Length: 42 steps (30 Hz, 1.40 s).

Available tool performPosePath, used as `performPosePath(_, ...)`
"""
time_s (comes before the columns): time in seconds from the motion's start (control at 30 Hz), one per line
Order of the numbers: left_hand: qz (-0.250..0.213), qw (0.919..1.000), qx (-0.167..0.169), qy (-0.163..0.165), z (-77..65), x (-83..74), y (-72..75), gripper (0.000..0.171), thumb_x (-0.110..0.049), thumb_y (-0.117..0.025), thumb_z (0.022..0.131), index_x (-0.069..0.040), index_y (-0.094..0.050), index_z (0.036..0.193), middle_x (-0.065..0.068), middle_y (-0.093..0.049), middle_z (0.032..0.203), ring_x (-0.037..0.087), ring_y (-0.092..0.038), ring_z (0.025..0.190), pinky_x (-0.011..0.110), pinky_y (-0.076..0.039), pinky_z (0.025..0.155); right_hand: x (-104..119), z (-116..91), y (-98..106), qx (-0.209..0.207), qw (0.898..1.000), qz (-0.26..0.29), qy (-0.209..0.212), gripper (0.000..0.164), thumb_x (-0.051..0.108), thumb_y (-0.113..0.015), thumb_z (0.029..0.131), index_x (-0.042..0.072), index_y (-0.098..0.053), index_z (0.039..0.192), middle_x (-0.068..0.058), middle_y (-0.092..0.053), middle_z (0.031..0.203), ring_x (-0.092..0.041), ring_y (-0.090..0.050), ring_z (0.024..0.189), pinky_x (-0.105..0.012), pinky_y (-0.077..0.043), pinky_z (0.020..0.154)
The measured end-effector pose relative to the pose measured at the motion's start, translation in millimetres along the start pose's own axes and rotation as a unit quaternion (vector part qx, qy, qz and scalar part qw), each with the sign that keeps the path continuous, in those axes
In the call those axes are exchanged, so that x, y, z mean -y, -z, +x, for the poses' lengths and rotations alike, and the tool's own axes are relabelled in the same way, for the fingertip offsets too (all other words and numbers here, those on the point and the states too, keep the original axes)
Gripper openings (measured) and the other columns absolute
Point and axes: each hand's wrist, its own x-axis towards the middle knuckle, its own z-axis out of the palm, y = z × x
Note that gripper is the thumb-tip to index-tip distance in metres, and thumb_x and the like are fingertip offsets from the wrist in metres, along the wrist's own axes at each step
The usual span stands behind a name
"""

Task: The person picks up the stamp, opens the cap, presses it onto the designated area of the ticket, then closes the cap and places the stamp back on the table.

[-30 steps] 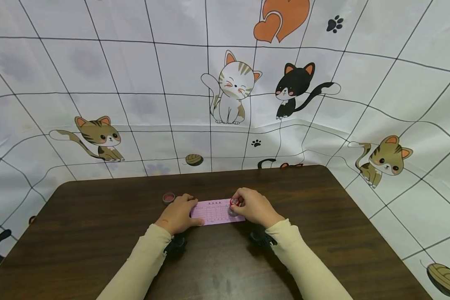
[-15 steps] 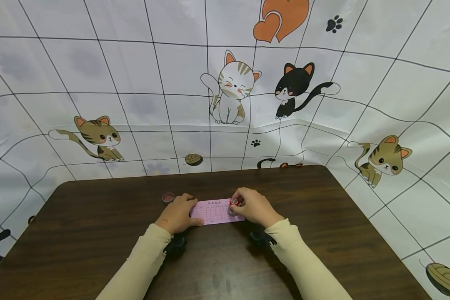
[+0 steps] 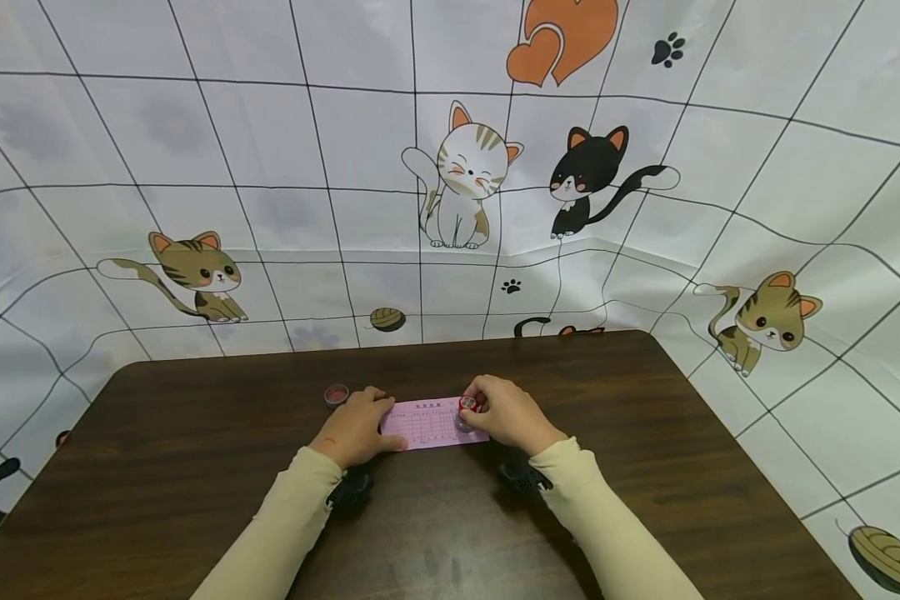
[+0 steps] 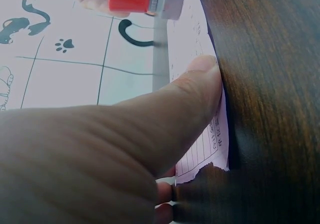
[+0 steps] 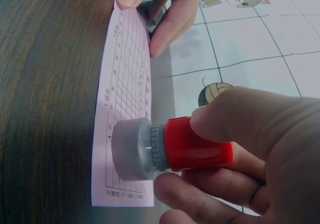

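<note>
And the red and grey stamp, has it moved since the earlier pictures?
No. In the head view, the stamp shows no visible shift against the table, and it covers the same part of the pink slip.

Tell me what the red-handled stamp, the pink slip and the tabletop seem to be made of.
Stamp: probably hard plastic; its red handle looks glossy, its grey collar ridged as if moulded.
Pink slip: thin matte paper, judging by the printed lines and ragged torn end.
Tabletop: dark brown wood grain with a soft sheen; solid wood, veneer or laminate, I can't tell.
</note>
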Motion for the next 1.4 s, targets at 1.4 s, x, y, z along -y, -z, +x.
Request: performPosePath(1.4,-0.011,0.9999,-0.002,0.000,-4.6,0.7,1.3,0.074,-0.040,-0.086,0.085,0.003,-0.062,0.140,0.023,-0.055,0.144,0.040,-0.053,0.132,0.054,-0.045,0.110,0.4,2.0,12.1,-0.001,1.000,0.026,0.012,0.011,0.023,-0.080,0.091,0.018,-0.070,0.094,0.007,-0.067,0.086,-0.009,-0.061,0.076,-0.029,-0.052,0.067)
